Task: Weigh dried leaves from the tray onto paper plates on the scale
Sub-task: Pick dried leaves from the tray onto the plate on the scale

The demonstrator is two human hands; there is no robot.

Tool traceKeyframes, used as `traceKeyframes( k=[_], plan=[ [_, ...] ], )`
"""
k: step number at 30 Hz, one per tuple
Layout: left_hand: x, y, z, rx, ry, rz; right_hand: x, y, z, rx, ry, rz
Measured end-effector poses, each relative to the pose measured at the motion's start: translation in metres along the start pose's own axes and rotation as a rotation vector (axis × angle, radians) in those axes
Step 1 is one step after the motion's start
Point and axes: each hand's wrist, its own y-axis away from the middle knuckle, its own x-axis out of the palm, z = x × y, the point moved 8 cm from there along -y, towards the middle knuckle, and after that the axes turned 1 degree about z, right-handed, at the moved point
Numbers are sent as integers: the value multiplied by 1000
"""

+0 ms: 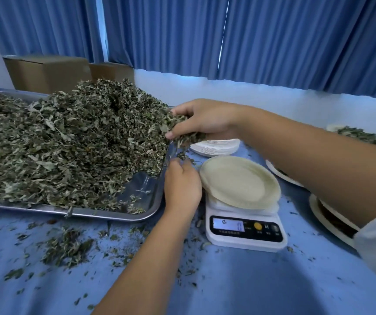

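A big heap of dried leaves (73,137) fills a steel tray (141,214) on the left. My right hand (207,119) grips a handful of leaves at the heap's right edge, above the tray's rim. My left hand (182,187) lies between the tray's right rim and the scale, its fingers curled down near the edge of an empty paper plate (239,180); whether they grip the plate I cannot tell. That plate sits on a white digital scale (246,230) whose display shows 0.
A stack of white paper plates (216,147) lies behind the scale. Plates with leaves (359,135) and more plates (332,217) sit at the right. Loose leaf crumbs (66,246) litter the blue tablecloth. Cardboard boxes (48,73) and blue curtains stand behind.
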Motion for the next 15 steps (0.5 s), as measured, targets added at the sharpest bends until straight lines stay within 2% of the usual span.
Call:
traceKeyframes(
  k=[2,4,6,8,12,15],
  plan=[
    [-1,-2,3,-1,7,-21,-24,18,-17,55,82,-45],
    [0,1,3,-23,16,-19,-40,37,-38,122,50,-70],
    [-1,2,1,-27,20,-25,-44,56,-58,175,-45,-40],
    [-2,4,0,-35,30,-15,-42,72,-74,234,-12,0],
    [-2,6,1,-30,23,-12,-32,92,-95,372,292,57],
    [-3,7,-3,1,29,-13,-23,97,-92,409,488,140]
  ],
)
